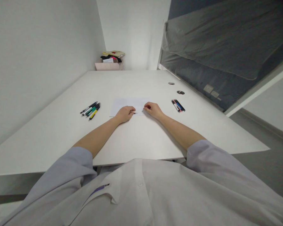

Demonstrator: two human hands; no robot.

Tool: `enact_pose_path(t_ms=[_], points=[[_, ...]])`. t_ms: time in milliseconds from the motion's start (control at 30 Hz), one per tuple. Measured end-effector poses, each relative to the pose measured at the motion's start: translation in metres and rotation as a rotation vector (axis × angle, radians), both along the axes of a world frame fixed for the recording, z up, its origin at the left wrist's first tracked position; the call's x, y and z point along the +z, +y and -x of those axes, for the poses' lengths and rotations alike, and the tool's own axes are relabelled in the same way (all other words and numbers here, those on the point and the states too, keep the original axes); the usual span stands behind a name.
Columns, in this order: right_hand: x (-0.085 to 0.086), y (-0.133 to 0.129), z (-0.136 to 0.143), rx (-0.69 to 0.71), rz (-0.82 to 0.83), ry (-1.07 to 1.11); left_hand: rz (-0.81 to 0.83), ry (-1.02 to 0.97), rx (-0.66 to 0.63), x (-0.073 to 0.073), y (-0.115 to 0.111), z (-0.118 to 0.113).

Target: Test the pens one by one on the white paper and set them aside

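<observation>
Two hands at work: the left hand (125, 113) closes its fingers on the dark end of a slim pen (139, 113) lying between the hands, over a sheet of white paper (124, 102). The right hand (153, 110) curls near its pale end; whether it pinches anything cannot be told. Pens (91, 110) lie left of both hands on the white worktop (141, 138).
</observation>
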State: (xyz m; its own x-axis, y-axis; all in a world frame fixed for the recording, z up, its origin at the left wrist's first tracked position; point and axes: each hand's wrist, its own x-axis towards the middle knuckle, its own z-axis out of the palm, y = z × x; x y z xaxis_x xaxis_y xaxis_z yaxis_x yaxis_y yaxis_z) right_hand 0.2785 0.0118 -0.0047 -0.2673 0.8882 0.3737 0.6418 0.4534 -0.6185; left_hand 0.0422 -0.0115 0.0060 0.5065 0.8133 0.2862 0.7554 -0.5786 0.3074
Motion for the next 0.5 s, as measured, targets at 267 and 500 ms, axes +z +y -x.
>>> enact_pose_path(t_ms=[267,500], points=[[0.0044,-0.0007,0.0045,-0.039,-0.007,-0.201,-0.017,-0.018,0.167,0.0011,0.0022,0.0016],[0.0068,-0.0045,0.0024,-0.060,-0.046,-0.255,0.006,0.062,0.147,0.0030,-0.0002,0.0013]])
